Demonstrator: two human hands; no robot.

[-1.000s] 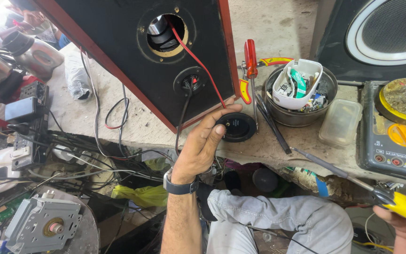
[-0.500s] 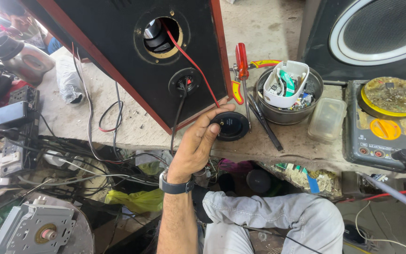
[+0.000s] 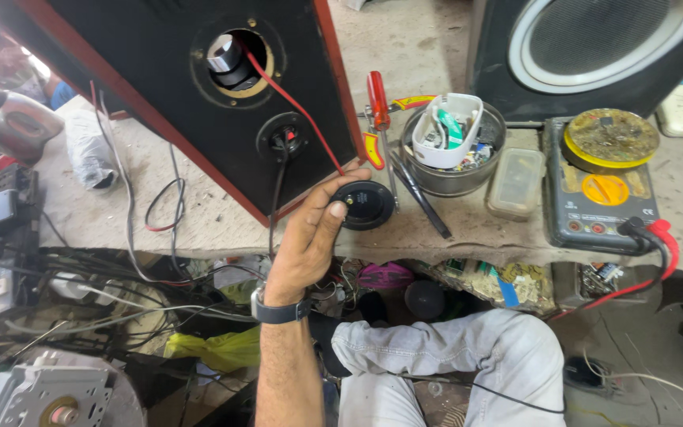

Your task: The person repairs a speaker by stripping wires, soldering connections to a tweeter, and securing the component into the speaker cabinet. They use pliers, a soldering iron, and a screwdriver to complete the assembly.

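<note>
Sitting at a worn, dusty concrete bench [image 3: 436,47] in a cluttered repair space, you had your left hand [image 3: 314,237] raised at its front edge, fingers loosely curled and thumb pressing the small round black speaker driver [image 3: 367,204], which lay flat on the bench just beside the corner of the black speaker cabinet [image 3: 160,87]. Your right hand was out of view. A red wire [image 3: 294,107] ran from the cabinet's upper round hole down toward the driver. Little bare surface was left: a red-handled screwdriver [image 3: 379,103] and a dark tool lay just right of the driver, then a metal bowl [image 3: 456,178] holding a white plastic cup and small parts, a clear lidded box [image 3: 517,182], and a multimeter [image 3: 598,190]. Below the edge, tangled cables [image 3: 81,277] crowded the left.
</note>
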